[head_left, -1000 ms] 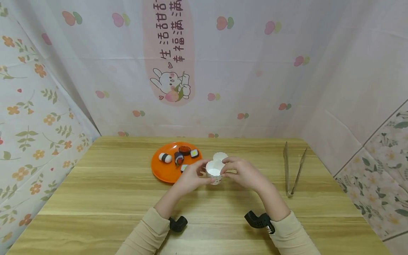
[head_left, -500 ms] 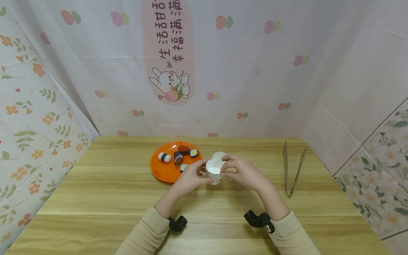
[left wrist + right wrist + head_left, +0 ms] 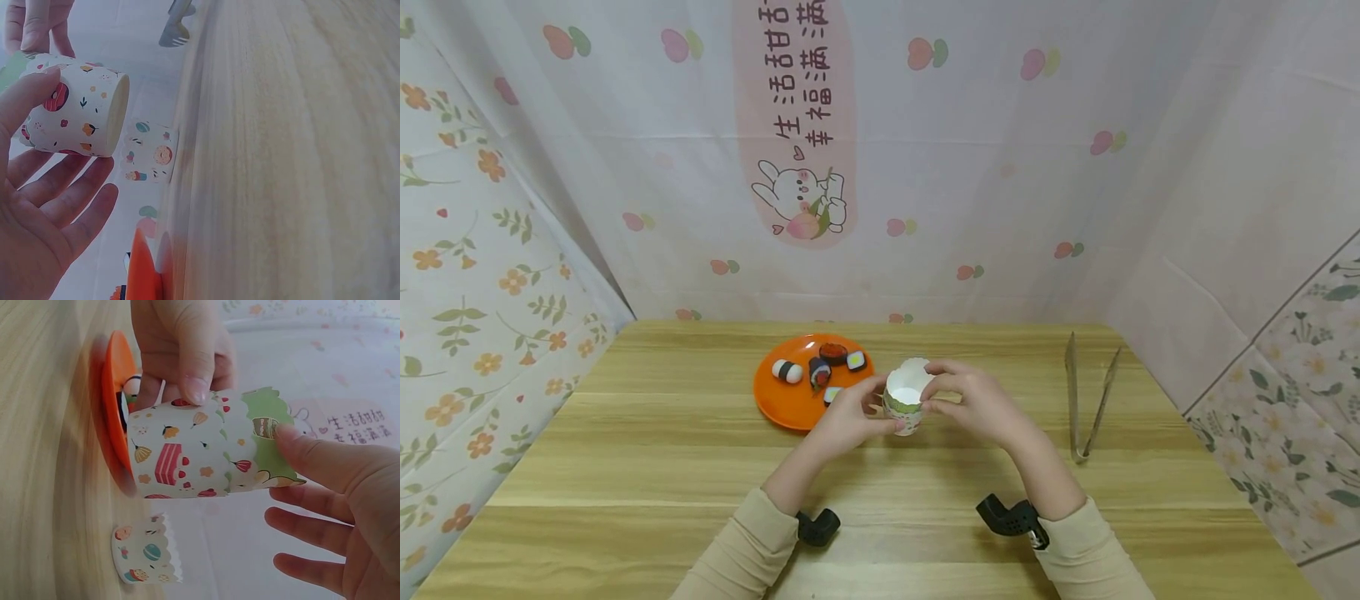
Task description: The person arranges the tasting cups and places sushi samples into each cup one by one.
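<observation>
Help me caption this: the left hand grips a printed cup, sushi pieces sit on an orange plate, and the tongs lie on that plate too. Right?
Not the tongs: the head view shows them on the table, to the right of the right hand, off the orange plate. The rest holds.

- The white cup [image 3: 175,428] has little pictures all over it: a pink slice of cake, a pink doughnut, flowers and leaves.
- Its top edge is wavy and its bottom points down. The left hand [image 3: 847,414] holds it by the side, up over the table [image 3: 647,467].
- The green-topped cup [image 3: 265,400] sits inside the white cup, with its top sticking out.
- It has a brown picture on the green, a wavy edge and a white inside. The right hand [image 3: 967,402] pinches its top.
</observation>
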A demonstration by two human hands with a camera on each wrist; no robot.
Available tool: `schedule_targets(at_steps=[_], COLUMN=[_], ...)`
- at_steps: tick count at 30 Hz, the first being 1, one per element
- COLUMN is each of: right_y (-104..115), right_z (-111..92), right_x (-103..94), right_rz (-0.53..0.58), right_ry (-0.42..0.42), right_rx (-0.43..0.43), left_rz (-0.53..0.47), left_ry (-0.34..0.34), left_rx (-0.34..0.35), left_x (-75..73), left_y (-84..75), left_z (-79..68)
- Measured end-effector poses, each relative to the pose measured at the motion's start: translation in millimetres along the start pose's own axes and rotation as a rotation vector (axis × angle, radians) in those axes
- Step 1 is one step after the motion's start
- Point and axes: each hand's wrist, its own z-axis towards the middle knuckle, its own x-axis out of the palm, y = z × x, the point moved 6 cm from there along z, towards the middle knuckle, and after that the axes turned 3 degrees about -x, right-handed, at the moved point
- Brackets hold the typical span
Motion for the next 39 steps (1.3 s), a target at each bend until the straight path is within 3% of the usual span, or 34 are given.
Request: schedule_targets(at_steps=[2,20,29,39], right_y=[0,0,-15,-35], right_z=[0,-4,-9,-12], right_x=[-2.0,-23.9,-32.9,-37.4], right_rz=[-0.002,0.007,-0.006,-0.01], right_ry=[-0.019,-0.158,-0.213,-0.247], right_rx=[-0.013,-0.008,0.04,0.136], left_rz=[0.002,-0.032,-0.034,-0.036], left_ry=[-0.005,0.002,-0.011,-0.009], left_rx=[0.002,-0.029,0.005,-0.006], left_x=[1.4,1.9,0.8,0.1], left_y=[11.3,16.1,15.5,15.8], left_z=[4.4,7.7,6.1,5.8])
